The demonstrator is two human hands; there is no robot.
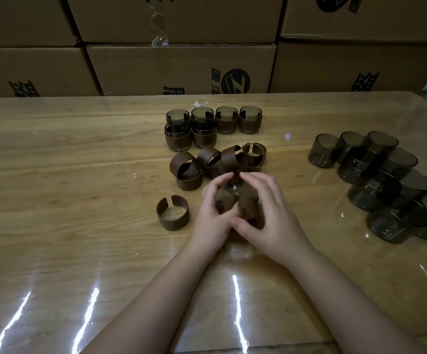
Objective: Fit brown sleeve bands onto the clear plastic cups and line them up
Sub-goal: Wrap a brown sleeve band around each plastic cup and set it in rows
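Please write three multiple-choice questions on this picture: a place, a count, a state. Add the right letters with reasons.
1. Where are the bare cups?
A. the table's right side B. its left side C. on boxes
2. How many banded cups stand at the back?
A. three B. six C. ten
3. The left hand and right hand are:
A. lying flat B. gripping a cup and band C. lifting a box

1 A: they are heaped at the right.
2 B: four behind, two in front.
3 B: the fingers of both curl round them.
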